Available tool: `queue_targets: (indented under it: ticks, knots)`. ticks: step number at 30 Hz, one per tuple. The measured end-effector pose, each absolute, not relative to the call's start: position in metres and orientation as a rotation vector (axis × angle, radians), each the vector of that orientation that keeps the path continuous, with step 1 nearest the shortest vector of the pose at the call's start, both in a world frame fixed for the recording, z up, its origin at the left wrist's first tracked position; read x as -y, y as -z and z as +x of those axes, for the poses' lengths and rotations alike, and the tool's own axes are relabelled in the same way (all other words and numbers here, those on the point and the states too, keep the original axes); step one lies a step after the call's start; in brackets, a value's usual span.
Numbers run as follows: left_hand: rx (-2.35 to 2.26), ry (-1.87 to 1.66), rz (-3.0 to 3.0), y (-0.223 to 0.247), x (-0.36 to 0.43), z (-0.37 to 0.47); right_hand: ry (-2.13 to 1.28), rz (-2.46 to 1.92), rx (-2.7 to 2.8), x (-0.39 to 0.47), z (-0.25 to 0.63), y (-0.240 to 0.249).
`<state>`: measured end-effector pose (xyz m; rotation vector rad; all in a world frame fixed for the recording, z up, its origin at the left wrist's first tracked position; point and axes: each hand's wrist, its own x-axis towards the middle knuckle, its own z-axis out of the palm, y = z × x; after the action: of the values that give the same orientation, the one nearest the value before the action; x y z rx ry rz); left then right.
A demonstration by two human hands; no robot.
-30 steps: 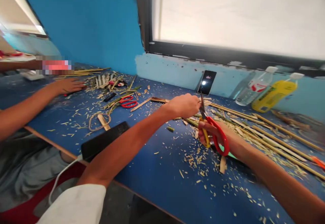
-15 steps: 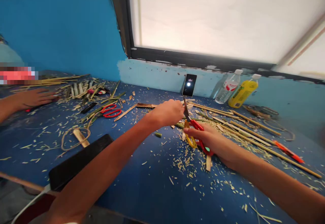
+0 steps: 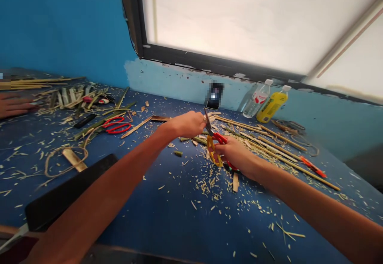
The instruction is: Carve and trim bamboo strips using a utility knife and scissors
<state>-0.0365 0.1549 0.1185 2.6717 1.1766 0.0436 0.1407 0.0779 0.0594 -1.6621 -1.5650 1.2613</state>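
Observation:
My right hand (image 3: 241, 156) grips a pair of scissors (image 3: 220, 138) with one red and one yellow handle. Their dark blades point up and away, right beside the fist of my left hand (image 3: 191, 123). The left fingers are pinched together at the blades, and whatever is between them is too small or hidden to name. Pale shavings (image 3: 211, 184) lie scattered beneath both hands. A short flat bamboo piece (image 3: 235, 182) rests just below the right hand, and a green stem bit (image 3: 178, 153) lies below the left wrist.
Bamboo sticks (image 3: 287, 158) and an orange cutter (image 3: 312, 167) lie at right. Two bottles (image 3: 271, 104) and a blurred phone (image 3: 214, 96) stand by the wall. Red-handled scissors (image 3: 116, 125), twine (image 3: 48, 162) and a black device (image 3: 68, 192) lie left, near another person's hand (image 3: 14, 105).
The view has turned a little to the right, so everything sits farther left in the picture. Both my hands keep nearly the same place relative to each other, the scissors still at the left fist.

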Motion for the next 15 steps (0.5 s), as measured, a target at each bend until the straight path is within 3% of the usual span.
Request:
queue_targets:
  ticks: [8, 15]
  knots:
    - [-1.174, -0.042, 2.646, -0.118, -0.160, -0.044, -1.174, -1.678, 1.604, -0.079, 0.134, -0.059]
    - [-1.261, 0.001, 2.610, -0.126, -0.150, -0.037, -1.367, -1.511, 1.566, -0.070, 0.138, -0.074]
